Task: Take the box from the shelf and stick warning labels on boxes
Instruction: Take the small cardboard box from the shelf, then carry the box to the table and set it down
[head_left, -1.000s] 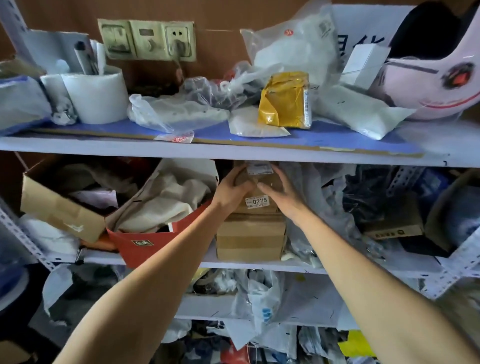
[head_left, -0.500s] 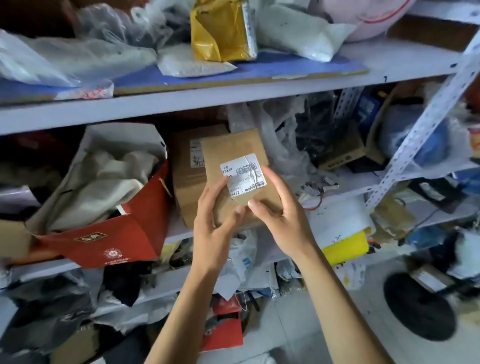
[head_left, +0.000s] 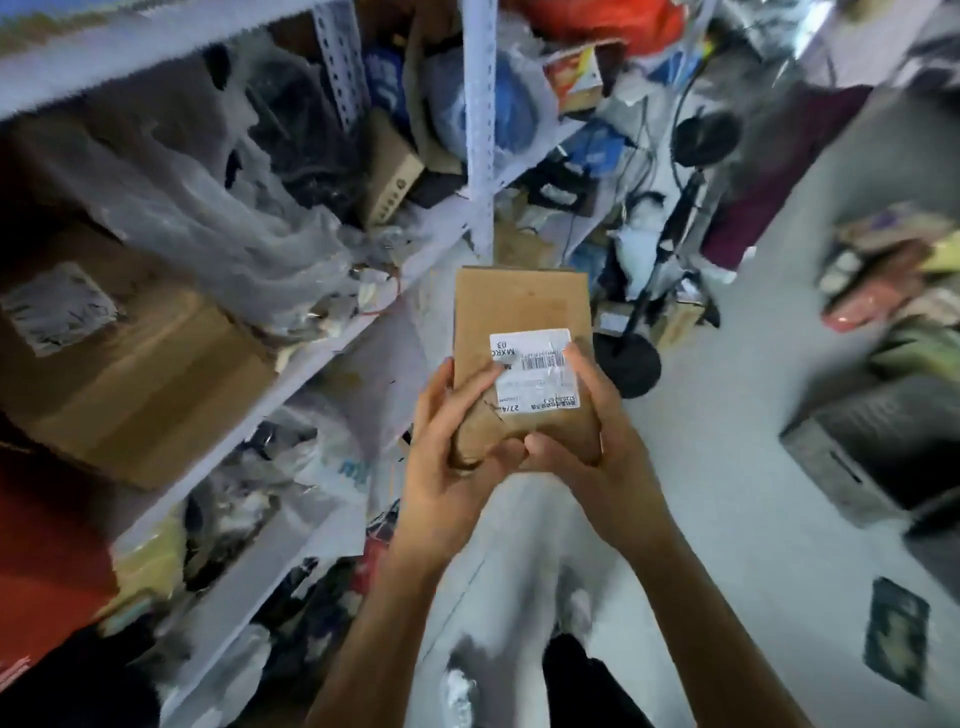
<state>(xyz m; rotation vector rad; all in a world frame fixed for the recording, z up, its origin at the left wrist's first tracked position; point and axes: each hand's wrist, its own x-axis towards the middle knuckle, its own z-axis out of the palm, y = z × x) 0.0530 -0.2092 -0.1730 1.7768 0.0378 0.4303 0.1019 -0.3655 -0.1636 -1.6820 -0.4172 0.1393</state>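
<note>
A small brown cardboard box (head_left: 519, 306) with a white shipping label (head_left: 535, 371) is held in front of me, clear of the shelf (head_left: 332, 306). My left hand (head_left: 447, 457) grips its lower left corner, thumb on the top face. Around the lower right side wraps my right hand (head_left: 597, 441), with its thumb pressing on the label. A larger brown box (head_left: 130, 374) with a grey label stays on the shelf at the left. No warning labels are in view.
The metal shelving on the left is crammed with plastic bags, boxes and a red carton (head_left: 47, 545). A black round stand base (head_left: 626, 358) sits on the grey floor behind the box. Dark crates (head_left: 872, 457) and piled goods line the right side.
Both hands have drawn the small box off the shelf and toward me. My view has turned right and down, from the shelves to the floor.
</note>
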